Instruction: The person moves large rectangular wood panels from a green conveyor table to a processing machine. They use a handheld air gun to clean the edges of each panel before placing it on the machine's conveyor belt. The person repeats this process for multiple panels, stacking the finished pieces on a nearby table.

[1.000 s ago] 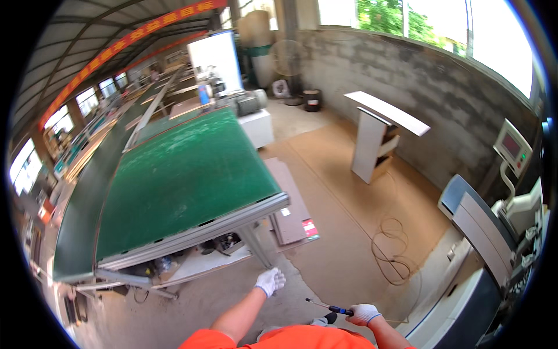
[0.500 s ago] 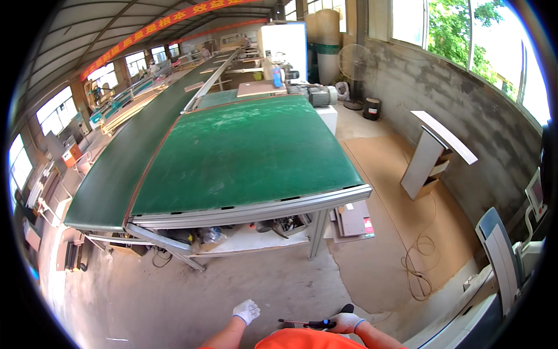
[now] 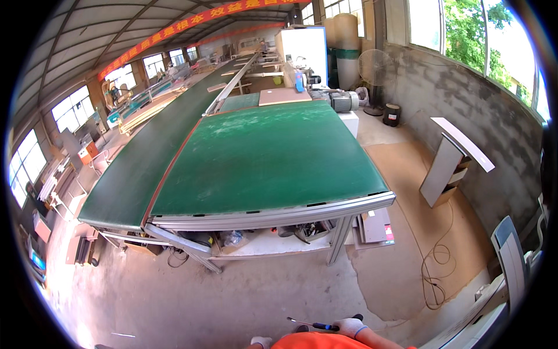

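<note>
- From my distant seat I see the fingers [image 3: 340, 326] of the right hand [image 3: 352, 327], in a white glove, curled closed around the handle of a screwdriver [image 3: 323, 326].
- This screwdriver is low in the view, in front of the orange shirt [image 3: 322, 341]; its handle is blue and black, and its shaft points to the left.
- The left hand [image 3: 261, 341], also gloved in white, is at the lower edge, partly cut off; I cannot tell how far open its fingers are, or if they hold something.
- Beyond both hands, well apart from them, is the green worktop [image 3: 273, 157], with a brown board [image 3: 285, 96] lying near its far end.
- Under the worktop I find a shelf [image 3: 264, 245] with mixed items on it.
- To the right, a cable [image 3: 437, 285] lies in loops on the floor [image 3: 386, 276], and behind it stands a cabinet [image 3: 439, 171].
</note>
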A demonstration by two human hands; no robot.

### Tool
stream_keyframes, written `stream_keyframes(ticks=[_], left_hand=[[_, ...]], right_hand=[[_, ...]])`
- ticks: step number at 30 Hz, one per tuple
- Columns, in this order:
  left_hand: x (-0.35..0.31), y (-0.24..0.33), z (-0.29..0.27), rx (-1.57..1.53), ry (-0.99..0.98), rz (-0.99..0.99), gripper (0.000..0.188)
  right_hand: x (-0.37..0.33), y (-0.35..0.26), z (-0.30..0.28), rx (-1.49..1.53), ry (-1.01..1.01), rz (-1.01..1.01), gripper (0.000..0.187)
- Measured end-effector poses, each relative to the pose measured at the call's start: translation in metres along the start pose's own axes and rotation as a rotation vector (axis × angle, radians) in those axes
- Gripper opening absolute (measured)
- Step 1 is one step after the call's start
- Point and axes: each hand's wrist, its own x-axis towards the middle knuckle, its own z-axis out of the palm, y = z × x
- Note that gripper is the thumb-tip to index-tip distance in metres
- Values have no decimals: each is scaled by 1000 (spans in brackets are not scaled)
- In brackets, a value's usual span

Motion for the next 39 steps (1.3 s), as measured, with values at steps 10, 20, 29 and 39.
stream_keyframes(ticks=[10,20,29,39], left_hand=[[77,111,-41,155,80,43,31],[142,338,-145,-991,-319,76,23],[142,604,-74,47,-92,617,31],[206,804,-134,445,-276,754,23]], right_hand=[[-85,91,-54,520,458,406,48],[-266,320,-70,1043,1467,1219,52],[-366,393,53,1414,1850,1604,52],[-355,418,81,1868,2614,1442,30]])
